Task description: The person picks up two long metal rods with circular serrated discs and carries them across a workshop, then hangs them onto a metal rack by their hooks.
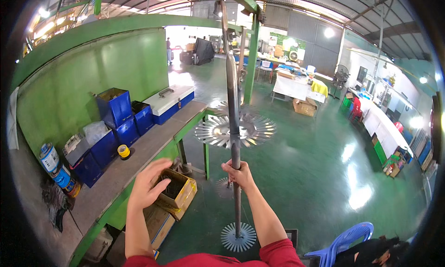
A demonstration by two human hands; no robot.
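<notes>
At the centre of the frame the right hand [237, 172] is clamped around an upright metal rod [232, 100] that runs from the top of the frame down to the green floor [315, 174]. Shiny toothed metal discs [234, 128] sit on the rod above the hand, and a smaller disc [238, 237] sits at its foot. Lower left, the left hand [149, 183] hovers with fingers spread apart, holding nothing, over an open cardboard box [178, 190] beside the bench [139, 156].
</notes>
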